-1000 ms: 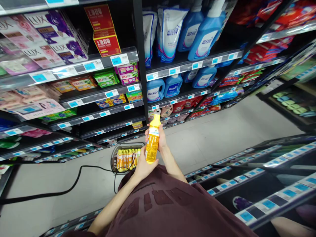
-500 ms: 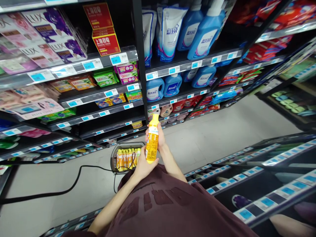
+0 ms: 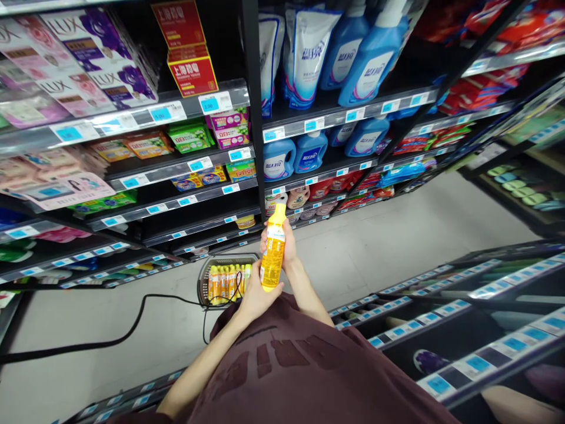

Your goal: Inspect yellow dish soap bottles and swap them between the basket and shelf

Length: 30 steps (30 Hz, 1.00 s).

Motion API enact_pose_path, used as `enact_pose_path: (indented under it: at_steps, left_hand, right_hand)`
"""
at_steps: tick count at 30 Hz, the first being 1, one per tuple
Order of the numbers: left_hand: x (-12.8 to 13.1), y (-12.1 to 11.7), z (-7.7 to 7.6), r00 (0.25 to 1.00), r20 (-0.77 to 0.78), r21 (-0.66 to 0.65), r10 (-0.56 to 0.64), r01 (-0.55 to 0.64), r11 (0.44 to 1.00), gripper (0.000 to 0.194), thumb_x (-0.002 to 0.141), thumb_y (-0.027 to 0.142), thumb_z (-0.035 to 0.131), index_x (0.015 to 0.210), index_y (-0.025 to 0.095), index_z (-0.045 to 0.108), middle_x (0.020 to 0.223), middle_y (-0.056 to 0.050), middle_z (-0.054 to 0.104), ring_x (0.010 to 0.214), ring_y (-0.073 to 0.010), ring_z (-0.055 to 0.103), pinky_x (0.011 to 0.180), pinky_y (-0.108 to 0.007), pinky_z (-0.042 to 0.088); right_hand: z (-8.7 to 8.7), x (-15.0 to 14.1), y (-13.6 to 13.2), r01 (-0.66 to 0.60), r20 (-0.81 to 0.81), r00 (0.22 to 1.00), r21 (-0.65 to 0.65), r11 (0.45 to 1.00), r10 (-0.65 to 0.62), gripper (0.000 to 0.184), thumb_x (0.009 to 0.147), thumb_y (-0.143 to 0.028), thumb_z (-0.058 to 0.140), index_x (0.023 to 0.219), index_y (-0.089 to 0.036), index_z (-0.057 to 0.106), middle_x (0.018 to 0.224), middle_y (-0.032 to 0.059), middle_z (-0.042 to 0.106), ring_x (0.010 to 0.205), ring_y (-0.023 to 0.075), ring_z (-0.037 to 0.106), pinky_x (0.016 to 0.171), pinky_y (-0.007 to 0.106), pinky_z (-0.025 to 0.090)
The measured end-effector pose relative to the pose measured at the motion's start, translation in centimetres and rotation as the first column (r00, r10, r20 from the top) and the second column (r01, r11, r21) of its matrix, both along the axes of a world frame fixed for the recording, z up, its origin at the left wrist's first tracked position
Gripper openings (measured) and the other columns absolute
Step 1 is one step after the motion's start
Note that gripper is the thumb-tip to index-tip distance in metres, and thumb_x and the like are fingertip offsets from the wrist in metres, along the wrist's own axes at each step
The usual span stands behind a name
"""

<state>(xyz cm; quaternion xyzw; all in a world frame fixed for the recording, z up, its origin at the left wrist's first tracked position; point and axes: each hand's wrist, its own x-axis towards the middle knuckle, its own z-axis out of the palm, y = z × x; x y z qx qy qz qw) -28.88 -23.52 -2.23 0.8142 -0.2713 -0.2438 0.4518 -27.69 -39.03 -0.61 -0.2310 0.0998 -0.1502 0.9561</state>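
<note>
The bottle (image 3: 272,253), yellow with a yellow cap and a printed label, is held in front of the person's dark shirt (image 3: 309,380), tilted, its cap end pointing away from the body. Both hands grip it. The left hand (image 3: 255,297) is closed around the base, its thumb reaching across the bottom end. The right hand (image 3: 289,247) is closed around the upper part below the cap, with fingers showing on the far side of the label.

Just left of the bottle, on the floor (image 3: 392,229), stands a grey basket (image 3: 227,259) holding a row of similar yellow bottles (image 3: 223,284). A black cable (image 3: 53,352) runs from the left across the floor to the basket, and a thin loop of it hangs in front of those bottles.

Beyond the hands, shelves carry white and purple Lux boxes (image 3: 95,56), red boxes (image 3: 193,75), a white and blue pouch (image 3: 309,59), blue bottles (image 3: 373,73) and red packs (image 3: 483,88). Price tags (image 3: 215,103) line the shelf edges.
</note>
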Motion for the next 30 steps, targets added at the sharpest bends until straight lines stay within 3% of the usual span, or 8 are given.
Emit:
enact_pose_path:
  at_steps: [13, 16, 21, 30]
  left_hand:
    - [0.3, 0.2, 0.3, 0.999, -0.022, -0.008, -0.026, 0.026, 1.0, 0.066, 0.079, 0.034, 0.073, 0.133, 0.019, 0.04, 0.122, -0.014, 0.062, 0.103, -0.0267, 0.066, 0.089, -0.042, 0.052]
    - [0.5, 0.6, 0.3, 0.996, -0.065, -0.044, -0.065, 0.062, 0.997, 0.058, 0.087, 0.042, 0.065, 0.133, 0.018, 0.04, 0.12, -0.013, 0.063, 0.101, -0.0264, 0.066, 0.088, -0.041, 0.052]
    - [0.8, 1.0, 0.1, 0.987, -0.124, -0.148, -0.105, 0.086, 0.985, 0.045, 0.101, 0.05, 0.038, 0.134, 0.02, 0.041, 0.129, -0.012, 0.059, 0.115, -0.0239, 0.059, 0.1, -0.04, 0.046]
    - [0.5, 1.3, 0.0, 0.985, -0.146, -0.152, -0.094, 0.071, 0.986, 0.048, 0.101, 0.052, 0.038, 0.137, 0.02, 0.039, 0.133, -0.012, 0.057, 0.12, -0.0254, 0.056, 0.104, -0.04, 0.041]
  right_hand:
    - [-0.3, 0.2, 0.2, 0.0, 0.072, 0.997, -0.017, 1.0, 0.001, 0.05, 0.091, -0.067, 0.045, 0.098, -0.019, 0.059, 0.062, -0.0025, 0.061, 0.044, 0.0126, 0.058, 0.044, 0.023, 0.047]
    - [-0.3, 0.2, 0.2, -0.017, 0.087, 0.996, -0.006, 1.0, 0.017, 0.051, 0.091, -0.066, 0.043, 0.098, -0.019, 0.059, 0.062, -0.0022, 0.061, 0.043, 0.0128, 0.057, 0.043, 0.023, 0.047]
    - [0.0, 0.0, 0.5, -0.041, 0.074, 0.996, 0.022, 0.999, 0.04, 0.051, 0.094, -0.065, 0.038, 0.098, -0.019, 0.059, 0.06, -0.0019, 0.06, 0.042, 0.0126, 0.055, 0.042, 0.023, 0.045]
    - [0.3, -0.1, 1.0, -0.051, 0.045, 0.998, 0.014, 0.999, 0.05, 0.05, 0.094, -0.064, 0.038, 0.097, -0.018, 0.059, 0.059, -0.0018, 0.06, 0.041, 0.0127, 0.056, 0.041, 0.023, 0.046]
